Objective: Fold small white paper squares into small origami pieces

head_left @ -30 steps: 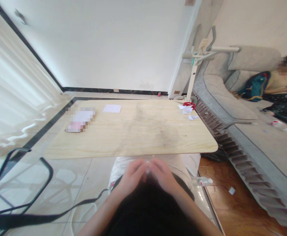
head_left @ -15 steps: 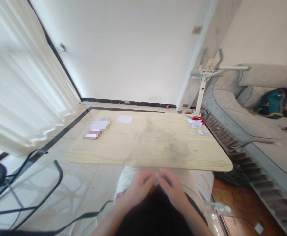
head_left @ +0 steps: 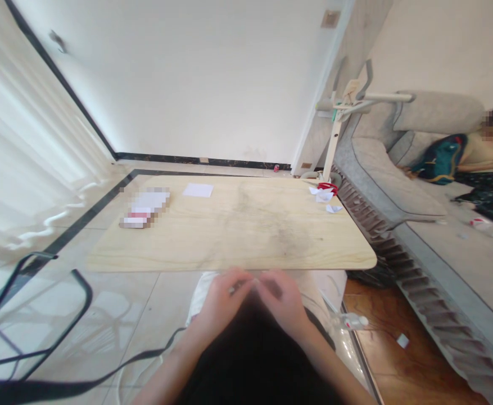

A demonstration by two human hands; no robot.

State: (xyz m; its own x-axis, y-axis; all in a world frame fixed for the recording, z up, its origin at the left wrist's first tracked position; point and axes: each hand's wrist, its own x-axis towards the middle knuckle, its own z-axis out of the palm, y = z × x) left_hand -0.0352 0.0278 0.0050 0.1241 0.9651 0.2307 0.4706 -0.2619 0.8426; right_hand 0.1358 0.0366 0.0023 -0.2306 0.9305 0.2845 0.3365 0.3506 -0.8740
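At the near edge of the pale wooden table (head_left: 212, 236), over my lap, my left hand (head_left: 225, 298) and my right hand (head_left: 280, 297) meet at the fingertips. Both have bent, pinched fingers. Something tiny and pale may sit between the tips, but blur hides what it is. A flat white sheet of paper (head_left: 198, 190) lies at the table's far left. Folded white paper pieces (head_left: 324, 195) lie at the far right, against red looped handles (head_left: 329, 188), perhaps of scissors. Nearer me rests another small folded paper (head_left: 334, 208).
A pixelated white and red item (head_left: 147, 207) is on the table's left. Black metal tubing (head_left: 84, 287) stands at left. To the right are a plastic bottle (head_left: 354, 321), a grey sofa (head_left: 448, 259) with a seated person (head_left: 480, 151), and a white exercise machine (head_left: 331, 149).
The view has turned rightward and down, bringing more of the seated person into sight. My hands remain together at the table's edge, fingers still pinched. The things on the table stay put.
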